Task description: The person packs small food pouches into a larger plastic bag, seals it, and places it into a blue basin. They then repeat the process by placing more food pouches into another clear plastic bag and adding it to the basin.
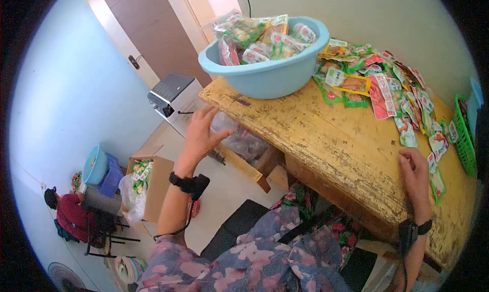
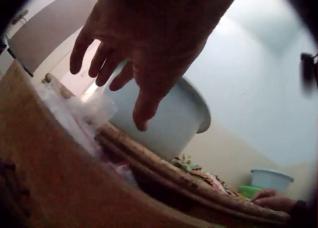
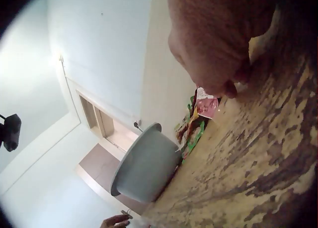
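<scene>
My left hand is raised in the air just off the left edge of the worn yellow table, its fingers spread and holding nothing. In the left wrist view it overlaps the side of a blue basin. This basin stands at the table's far left corner, heaped with sealed food packets. Loosely bent, my right hand rests on the tabletop at the right, nothing visible in its grasp. Close beyond it lies a long pile of colourful food packets, with one green-edged packet beside the hand.
A green basket stands at the table's right edge. Clear plastic bags lie below the left edge. On the floor side are an open cardboard box of packets, a white appliance and a seated person.
</scene>
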